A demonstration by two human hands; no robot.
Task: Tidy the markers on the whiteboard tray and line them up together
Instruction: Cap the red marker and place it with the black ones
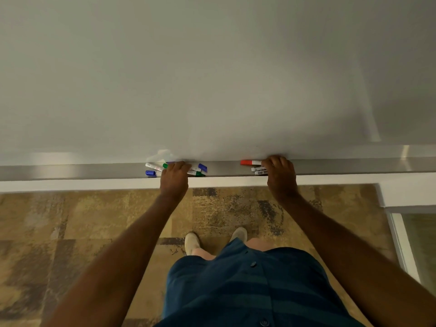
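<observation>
On the grey whiteboard tray (94, 171), the left hand (174, 178) lies curled over a jumble of blue- and green-capped markers (197, 172); the right hand (279, 173) covers a red-capped marker (247, 162) and two others, grip on either unclear

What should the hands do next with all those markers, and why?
Probably slide the right hand, with the red-capped marker and the others under it, leftward along the tray toward the left hand. The markers lie in two separate bunches with bare tray between, and the left bunch of blue and green-capped markers is crisscrossed.
</observation>
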